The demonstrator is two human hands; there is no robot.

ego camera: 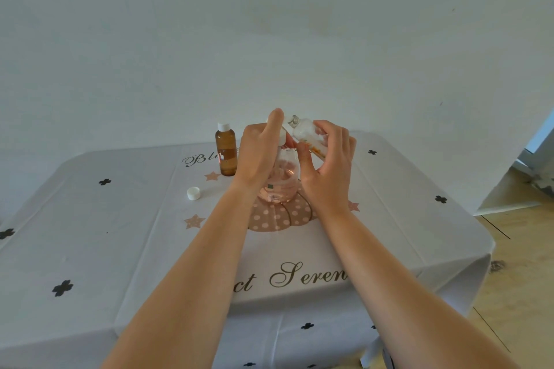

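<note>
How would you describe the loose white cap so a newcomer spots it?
Start at the white printed tablecloth. Near its far edge stands a brown glass bottle; in front of it, slightly left, lies a small round white plastic cap. It alone sits loose, on no bottle.

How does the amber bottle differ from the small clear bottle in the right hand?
The amber bottle is brown; the small clear bottle is see-through. The amber bottle stands upright on the tablecloth, untouched; the small clear bottle is tilted, gripped by the right hand near the top of the pink bottle. Both are slim bottles.
</note>
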